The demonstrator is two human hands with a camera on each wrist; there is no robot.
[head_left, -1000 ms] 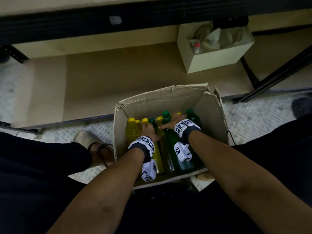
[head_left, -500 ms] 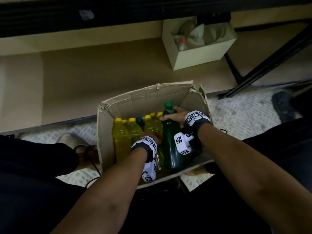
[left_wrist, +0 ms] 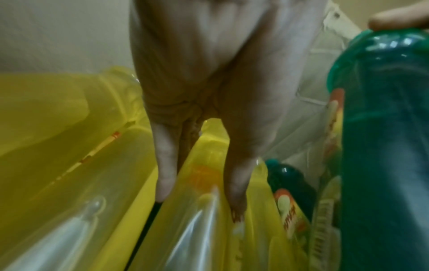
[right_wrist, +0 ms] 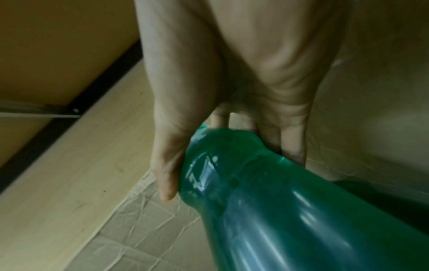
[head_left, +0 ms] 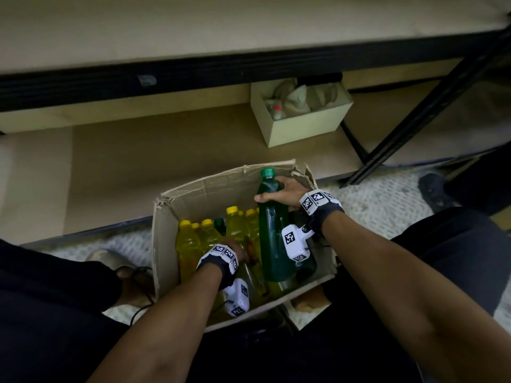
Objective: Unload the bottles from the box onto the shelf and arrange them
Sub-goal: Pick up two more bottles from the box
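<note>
Dim room: we see a low wooden shelf (head_left: 171, 150) with a black metal frame running across the far side, a pale textured mat under us on the near side. On the shelf, far right, sits a small open beige box (head_left: 304, 125) with crumpled stuff inside, contents unclear.

Nearer, on the floor at the shelf's edge, the cardboard box (head_left: 166, 244), flaps torn, open on top. Inside, on the left and middle, yellow bottles (head_left: 188, 241) with yellow caps stand packed together; one small green cap (head_left: 220, 223) shows between them.

Big green bottle (head_left: 272, 233) stands at the right side of the box, upright, slightly tilted, its top above the box rim; whether its base has left the box floor we cannot tell. Our right hand (head_left: 284, 193) is wrapped round its shoulder just below the green cap, thumb on the near-left side, fingers curled round the far side.

Our left hand (head_left: 235, 248) is down in the box, thumb and fingers closed either side of one yellow bottle's body.

Both wrists carry tagged white camera blocks.
</note>
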